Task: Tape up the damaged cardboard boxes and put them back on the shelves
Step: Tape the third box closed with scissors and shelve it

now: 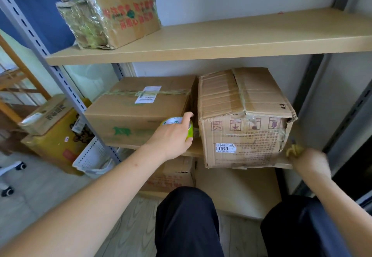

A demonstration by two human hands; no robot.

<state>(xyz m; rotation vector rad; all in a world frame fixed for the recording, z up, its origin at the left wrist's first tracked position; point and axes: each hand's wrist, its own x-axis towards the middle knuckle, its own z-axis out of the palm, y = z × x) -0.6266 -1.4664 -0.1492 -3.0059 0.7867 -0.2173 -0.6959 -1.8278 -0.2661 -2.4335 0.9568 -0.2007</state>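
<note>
Right hand (311,163) fingers hidden behind box (244,119), box print blurred, unreadable

matt, creased cardboard box (244,119) at centre right, glossy tape on its seams; shiny yellow-green plastic tape roll (189,130) mid-frame; smooth pale wood-look shelf (241,39) above; grey painted metal upright (50,65) at left.
</note>
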